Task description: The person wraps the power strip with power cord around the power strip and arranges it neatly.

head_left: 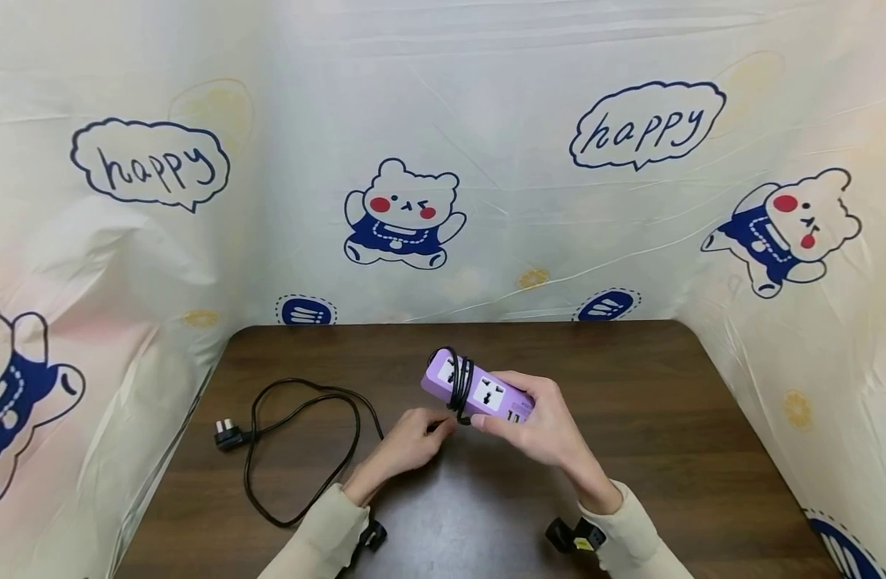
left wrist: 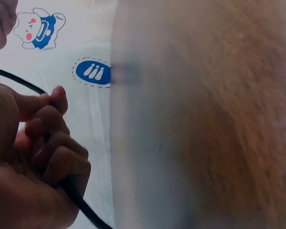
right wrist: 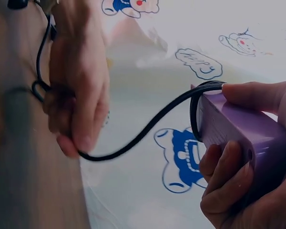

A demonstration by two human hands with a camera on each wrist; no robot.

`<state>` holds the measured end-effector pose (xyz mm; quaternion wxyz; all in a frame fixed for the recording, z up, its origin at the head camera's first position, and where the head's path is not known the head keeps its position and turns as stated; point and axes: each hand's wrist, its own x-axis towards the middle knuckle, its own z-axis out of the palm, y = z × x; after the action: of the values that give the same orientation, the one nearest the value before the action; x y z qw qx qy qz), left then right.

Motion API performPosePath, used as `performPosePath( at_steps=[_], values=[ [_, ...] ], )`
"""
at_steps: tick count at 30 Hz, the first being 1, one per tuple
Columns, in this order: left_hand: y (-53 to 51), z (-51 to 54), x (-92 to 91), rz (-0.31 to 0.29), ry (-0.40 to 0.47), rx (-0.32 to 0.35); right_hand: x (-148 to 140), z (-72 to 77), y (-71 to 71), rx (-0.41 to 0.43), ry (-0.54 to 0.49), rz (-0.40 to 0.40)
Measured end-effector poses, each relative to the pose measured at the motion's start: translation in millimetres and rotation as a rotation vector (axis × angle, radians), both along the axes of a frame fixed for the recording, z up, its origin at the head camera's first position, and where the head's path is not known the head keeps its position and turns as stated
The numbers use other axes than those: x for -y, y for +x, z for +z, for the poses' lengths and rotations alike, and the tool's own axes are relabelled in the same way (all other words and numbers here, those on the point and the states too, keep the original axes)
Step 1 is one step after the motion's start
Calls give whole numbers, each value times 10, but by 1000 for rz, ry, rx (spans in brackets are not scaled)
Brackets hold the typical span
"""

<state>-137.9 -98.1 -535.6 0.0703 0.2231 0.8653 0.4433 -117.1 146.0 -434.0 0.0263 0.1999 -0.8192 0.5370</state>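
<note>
A purple power strip with white sockets is gripped by my right hand above the table. Several turns of its black cord go round the strip's far end. My left hand pinches the cord between thumb and forefinger, a short way from the strip, while the other fingers curl round it, as the left wrist view shows. In the right wrist view a slack length of cord bends between the left hand and the strip. Beyond the left hand, the rest of the cord lies in a loose loop, ending in a black plug.
The brown wooden table has rounded far corners. A pale printed sheet with bears and "happy" bubbles hangs behind it and along both sides. Small black devices sit at both wrists.
</note>
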Motion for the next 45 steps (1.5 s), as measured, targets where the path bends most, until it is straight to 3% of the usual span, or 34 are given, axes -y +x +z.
performPosePath(
  at_steps=[1,4,8,12,13,15,17,20,23,28,31,37,45],
  values=[
    [-30,-36,-1,6,14,-12,9,-14,-3,9,-1,13],
    [-216,-330,71,48,35,-132,28,-61,-10,34,-4,44],
    [-577,-834,263,168,-35,-243,49,-121,-22,56,7,73],
    [-804,-1004,377,211,-70,-275,67,-163,-38,66,24,89],
    [-825,-984,383,203,-66,-295,71,-172,-44,69,29,91],
    [-807,-836,376,167,-35,-330,78,-186,-54,73,40,97],
    [-729,-554,336,138,5,-313,84,-194,-64,71,48,106],
    [-589,-101,274,94,84,-203,88,-200,-75,64,47,138],
    [-525,180,231,91,139,-70,85,-200,-84,55,40,181],
    [-571,344,229,61,183,89,71,-219,-95,41,65,237],
    [-611,397,255,28,188,110,77,-253,-91,37,93,263],
    [-607,581,252,60,151,104,119,-310,-57,38,138,264],
    [-539,807,204,145,80,-13,161,-351,-98,2,246,233]
  ],
)
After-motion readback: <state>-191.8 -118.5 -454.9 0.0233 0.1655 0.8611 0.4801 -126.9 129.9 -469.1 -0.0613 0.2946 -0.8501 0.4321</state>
